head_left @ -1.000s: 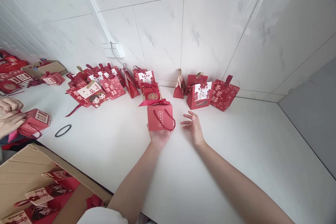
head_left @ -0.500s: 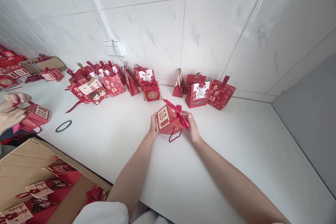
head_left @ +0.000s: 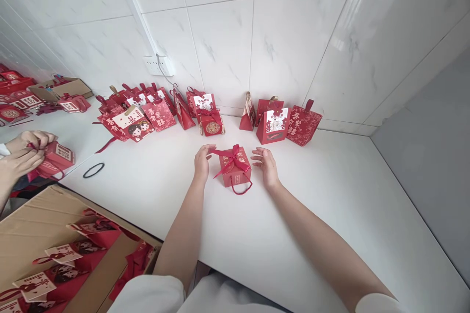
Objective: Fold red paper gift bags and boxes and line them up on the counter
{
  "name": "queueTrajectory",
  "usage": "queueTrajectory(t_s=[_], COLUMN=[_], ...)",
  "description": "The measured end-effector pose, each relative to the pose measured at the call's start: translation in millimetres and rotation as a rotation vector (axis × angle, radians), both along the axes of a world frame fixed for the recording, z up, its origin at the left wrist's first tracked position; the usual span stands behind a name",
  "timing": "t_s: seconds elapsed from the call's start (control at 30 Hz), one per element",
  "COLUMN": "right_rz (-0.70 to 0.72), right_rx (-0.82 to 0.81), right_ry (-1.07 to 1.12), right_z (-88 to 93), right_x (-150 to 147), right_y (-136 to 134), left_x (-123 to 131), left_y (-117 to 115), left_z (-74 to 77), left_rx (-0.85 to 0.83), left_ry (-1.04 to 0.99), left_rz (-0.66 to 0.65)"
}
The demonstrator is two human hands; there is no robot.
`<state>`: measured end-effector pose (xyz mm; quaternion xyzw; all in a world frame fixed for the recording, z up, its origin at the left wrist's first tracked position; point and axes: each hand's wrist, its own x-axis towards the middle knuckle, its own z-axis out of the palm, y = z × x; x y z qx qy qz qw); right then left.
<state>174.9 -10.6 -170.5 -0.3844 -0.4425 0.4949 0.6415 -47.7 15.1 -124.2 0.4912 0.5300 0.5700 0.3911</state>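
Note:
A red gift box [head_left: 232,176] with gold lettering stands upright on the white table [head_left: 316,215]. A ribbon bow [head_left: 235,157] is tied across its top, and a dark red cord handle [head_left: 241,190] hangs down its near side. To the box's left is my left hand [head_left: 202,160], open, its fingertips close to the loose ribbon end; whether they touch I cannot tell. On the other side my right hand [head_left: 267,165] is open too, fingers spread and apart from the box. Neither hand holds anything.
Decorated red gift boxes [head_left: 274,124] line the tiled wall, with more boxes [head_left: 137,122] grouped further left. A black ring [head_left: 93,170] lies on the table. At left a co-worker's hands [head_left: 27,154] hold another red box [head_left: 58,159]. A cardboard carton [head_left: 40,205] of red packages stands lower left.
The gift box has gone from being held tilted between both my hands to standing on the table. Both hands have let go and moved apart. The co-worker's hands have shifted slightly right.

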Motion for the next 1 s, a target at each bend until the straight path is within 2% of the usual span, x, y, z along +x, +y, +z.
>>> queueTrajectory(t_s=[0.13, 0.2, 0.27, 0.4, 0.5, 0.57, 0.63, 0.73, 0.8, 0.9, 1.0], right_rz=[0.154, 0.185, 0.123, -0.122, -0.212, -0.163, -0.052, 0.093, 0.134, 0.151, 0.149], right_rx=[0.274, 0.338, 0.327, 0.254, 0.265, 0.331, 0.433, 0.553, 0.585, 0.579, 0.559], right_ry=[-0.224, -0.331, -0.378, -0.335, -0.355, -0.48, -0.687, -0.966, -1.072, -1.12, -1.099], right_z=[11.6, 14.4, 14.4, 15.9, 31.6, 49.2, 67.4, 85.7, 89.6, 88.2, 87.4], right_x=[-3.0, -4.9, -5.3, 1.3, 9.5, 13.5, 14.9, 12.6, 10.1, 9.0, 12.3], right_y=[-14.2, -17.5, -17.0, -9.9, -8.0, -10.7, -15.8, -24.0, -27.5, -28.8, -27.3], left_x=[8.4, 8.7, 5.7, -1.6, -1.4, 1.8, 6.6, 14.6, 19.2, 23.9, 24.7], left_y=[-7.3, -9.0, -10.3, -15.0, -20.9, -25.1, -28.8, -32.2, -33.1, -33.0, -33.7], left_z=[9.9, 12.2, 14.4, 23.3, 33.0, 38.3, 40.9, 39.0, 35.4, 31.9, 35.3], left_rx=[0.0, -0.034, -0.048, -0.04, 0.019, 0.036, 0.01, -0.043, -0.062, -0.074, -0.059], left_ry=[-0.059, -0.034, 0.046, 0.162, 0.182, 0.184, 0.167, 0.126, 0.106, 0.056, -0.02], left_rz=[-0.135, -0.152, -0.114, -0.066, -0.093, -0.169, -0.241, -0.295, -0.317, -0.347, -0.292])
